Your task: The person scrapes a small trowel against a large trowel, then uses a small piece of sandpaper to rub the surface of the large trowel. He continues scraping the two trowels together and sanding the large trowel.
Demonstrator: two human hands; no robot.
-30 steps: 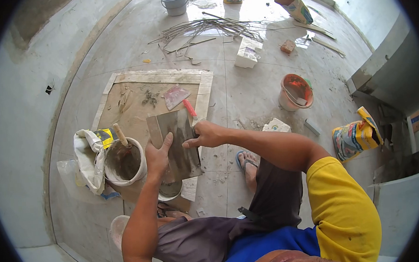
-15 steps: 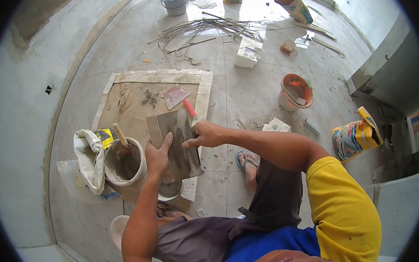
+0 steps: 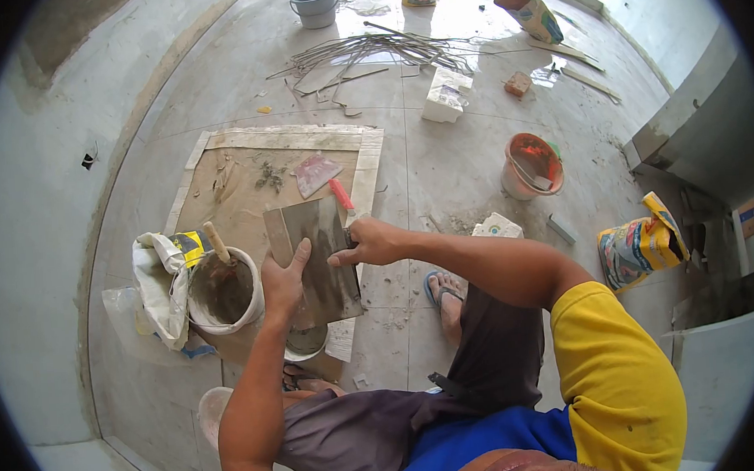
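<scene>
**Mortar goes onto a hand-held tile**

Tile (image 3: 319, 269) sits in the air above the floor, just over a small bowl (image 3: 306, 342) and right beside the white bucket (image 3: 222, 292) of grey mix, its face smeared dark. The left grip (image 3: 283, 280) is closed on the tile's lower left edge, thumb laid over the face and fingers hidden beneath. The right grip (image 3: 369, 243) is closed narrow on a trowel (image 3: 341, 194) at the tile's right edge. The red handle sticks up past the knuckles, and the blade is mostly hidden against the tile, so its angle cannot be told.

Judging from this, the step in hand is spreading the mix over the tile. To do it well, the left grip should support the tile from underneath, near its middle, so the tile does not tip under the blade's pressure. Strokes want to run the full length, edge to edge, with the blade held at a steady slant so the coat comes out even. The corners look thin and could use more. Holding the tile over the bowl lets drips fall there rather than on the sandalled foot (image 3: 446, 293).

A wooden-handled tool (image 3: 216, 242) stands in the bucket, with an open sack (image 3: 162, 283) against its far side. Beyond lies the framed sandy bed (image 3: 236, 197) in the floor.
</scene>
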